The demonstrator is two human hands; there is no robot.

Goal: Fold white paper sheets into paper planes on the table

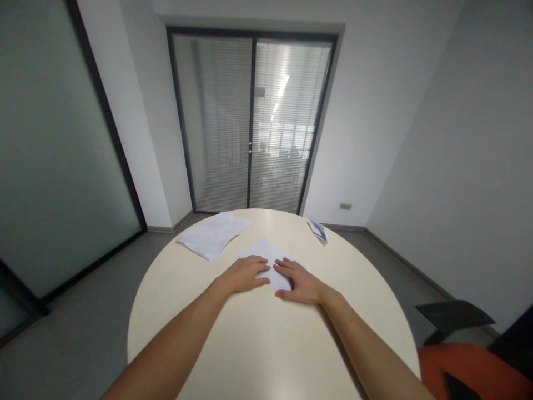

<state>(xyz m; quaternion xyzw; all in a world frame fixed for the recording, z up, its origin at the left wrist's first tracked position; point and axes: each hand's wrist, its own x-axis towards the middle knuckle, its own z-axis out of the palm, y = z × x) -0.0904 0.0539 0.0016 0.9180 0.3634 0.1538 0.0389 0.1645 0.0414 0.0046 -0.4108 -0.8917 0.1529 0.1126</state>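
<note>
A white sheet of paper (263, 245) lies on the round table in front of me, with one corner pointing away. My left hand (245, 272) rests on its left part, fingers stretched out to the right. From the other side, my right hand (298, 280) lies on the right part of the sheet, its fingers spread and pointing left. The fingertips of both hands nearly meet over the middle of the paper. Parts of the sheet are hidden under the hands, so its full shape cannot be made out.
Several white sheets (214, 233) lie at the back left of the pale round table (250, 344). A small folded paper (318, 230) sits near the back right edge. An orange-seated chair (466, 366) stands to the right. Behind the table is a glass door (220, 122) with blinds.
</note>
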